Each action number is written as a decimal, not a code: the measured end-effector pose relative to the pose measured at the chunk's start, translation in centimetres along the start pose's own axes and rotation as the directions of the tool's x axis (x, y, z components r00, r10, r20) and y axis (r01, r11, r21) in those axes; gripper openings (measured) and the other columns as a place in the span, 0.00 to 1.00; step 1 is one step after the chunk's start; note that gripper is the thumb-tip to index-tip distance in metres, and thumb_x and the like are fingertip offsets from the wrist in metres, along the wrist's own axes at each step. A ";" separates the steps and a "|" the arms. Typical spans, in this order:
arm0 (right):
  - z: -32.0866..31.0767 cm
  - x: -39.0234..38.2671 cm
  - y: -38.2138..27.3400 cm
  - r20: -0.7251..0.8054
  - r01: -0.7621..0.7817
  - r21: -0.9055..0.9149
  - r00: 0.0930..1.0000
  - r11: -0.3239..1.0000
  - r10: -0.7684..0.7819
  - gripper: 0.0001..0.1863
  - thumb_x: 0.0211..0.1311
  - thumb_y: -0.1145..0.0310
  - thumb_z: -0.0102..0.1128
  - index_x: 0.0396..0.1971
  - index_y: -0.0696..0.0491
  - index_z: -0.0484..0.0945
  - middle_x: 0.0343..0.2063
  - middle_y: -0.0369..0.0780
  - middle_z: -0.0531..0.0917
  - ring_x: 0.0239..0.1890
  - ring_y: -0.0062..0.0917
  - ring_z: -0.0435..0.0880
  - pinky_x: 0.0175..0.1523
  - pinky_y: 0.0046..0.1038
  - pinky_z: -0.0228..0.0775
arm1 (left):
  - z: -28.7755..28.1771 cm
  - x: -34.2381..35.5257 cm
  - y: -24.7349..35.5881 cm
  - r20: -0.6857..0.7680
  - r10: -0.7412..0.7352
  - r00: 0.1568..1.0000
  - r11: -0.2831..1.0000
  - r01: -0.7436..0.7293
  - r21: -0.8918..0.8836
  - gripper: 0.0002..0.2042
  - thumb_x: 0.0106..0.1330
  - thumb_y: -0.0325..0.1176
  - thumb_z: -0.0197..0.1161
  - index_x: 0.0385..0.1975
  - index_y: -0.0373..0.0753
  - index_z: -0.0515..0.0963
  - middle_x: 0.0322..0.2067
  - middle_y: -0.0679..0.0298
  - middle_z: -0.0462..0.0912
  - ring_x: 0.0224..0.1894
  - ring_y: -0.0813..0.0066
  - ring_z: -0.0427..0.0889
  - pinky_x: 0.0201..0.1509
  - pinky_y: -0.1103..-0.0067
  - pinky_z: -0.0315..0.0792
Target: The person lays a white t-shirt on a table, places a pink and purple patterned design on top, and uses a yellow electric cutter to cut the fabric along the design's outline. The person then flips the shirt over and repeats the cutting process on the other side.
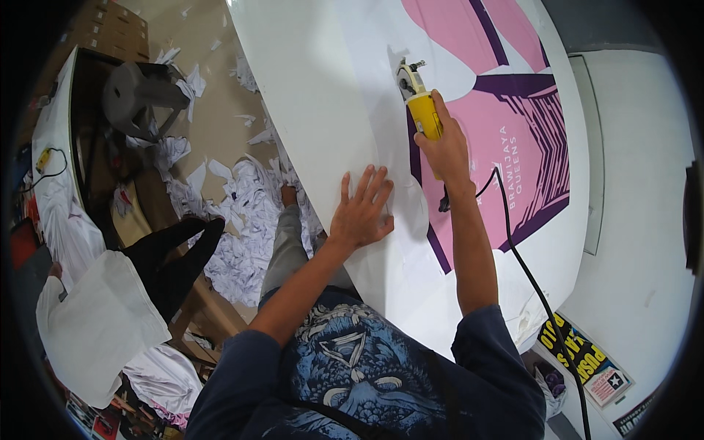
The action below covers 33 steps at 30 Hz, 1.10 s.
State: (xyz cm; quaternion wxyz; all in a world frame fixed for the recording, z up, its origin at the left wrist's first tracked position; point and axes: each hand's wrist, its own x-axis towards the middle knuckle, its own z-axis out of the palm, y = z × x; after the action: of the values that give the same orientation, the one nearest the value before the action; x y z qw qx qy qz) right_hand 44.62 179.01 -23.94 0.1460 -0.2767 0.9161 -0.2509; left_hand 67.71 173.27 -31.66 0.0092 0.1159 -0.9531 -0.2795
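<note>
Head: cutter [425, 117] by pink panel edge [415, 158], room leftward

Bright, diffuse light leaves pale glare toward the tabletop's [293, 92] far edge and a soft shadow between left hand [361, 209] and right hand [445, 147], while fisheye distortion bows its right edge.

White wall [645, 183] stood at right; beige floor [202, 44] showed upper left.
White scraps [246, 220] littered the floor left of centre. Grey stool [130, 95] showed upper left, near stacked brown cartons [117, 31]. Soft glare lay on the white tabletop [315, 66], top centre.
</note>
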 end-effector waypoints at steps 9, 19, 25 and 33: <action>1.8 11.0 -6.4 0.189 0.152 -0.022 0.971 0.988 -0.145 0.50 0.54 0.65 0.69 0.80 0.29 0.61 0.47 0.54 0.83 0.53 0.51 0.85 0.59 0.45 0.77 | 0.4 0.1 -0.1 -0.071 0.043 0.997 0.997 -0.038 0.068 0.34 0.63 0.52 0.64 0.69 0.46 0.74 0.80 0.58 0.59 0.83 0.56 0.52 0.82 0.40 0.46; 6.1 7.1 -8.6 0.096 -0.063 0.462 0.995 0.885 0.020 0.56 0.53 0.62 0.73 0.83 0.34 0.54 0.59 0.54 0.81 0.63 0.48 0.81 0.69 0.41 0.72 | -1.7 -4.1 -4.1 -0.039 0.360 0.932 0.931 -0.356 0.076 0.11 0.60 0.40 0.73 0.41 0.50 0.85 0.51 0.69 0.82 0.64 0.64 0.76 0.72 0.48 0.57; -0.2 -9.1 -0.3 -0.082 -0.394 0.611 0.831 0.687 0.550 0.54 0.57 0.62 0.74 0.82 0.49 0.54 0.54 0.50 0.82 0.55 0.39 0.84 0.59 0.37 0.79 | -9.2 -11.4 -17.4 -0.068 0.035 0.997 0.999 -0.035 -0.003 0.09 0.54 0.34 0.74 0.35 0.48 0.86 0.44 0.65 0.86 0.54 0.59 0.81 0.62 0.55 0.61; -6.7 -30.0 7.8 -0.241 0.333 0.930 0.241 0.154 0.940 0.22 0.70 0.60 0.65 0.56 0.57 0.71 0.40 0.43 0.81 0.38 0.32 0.86 0.36 0.33 0.84 | -16.7 -4.0 -21.9 -0.246 -0.104 0.964 0.960 0.162 0.228 0.31 0.56 0.32 0.71 0.64 0.35 0.75 0.69 0.49 0.69 0.75 0.45 0.62 0.77 0.50 0.53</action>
State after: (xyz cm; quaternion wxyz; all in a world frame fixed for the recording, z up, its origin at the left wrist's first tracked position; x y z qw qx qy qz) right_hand 62.60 204.57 -18.75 -0.1885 0.3386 0.4970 -0.7764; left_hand 77.66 147.45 -29.12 0.0868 0.2121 -0.9627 -0.1440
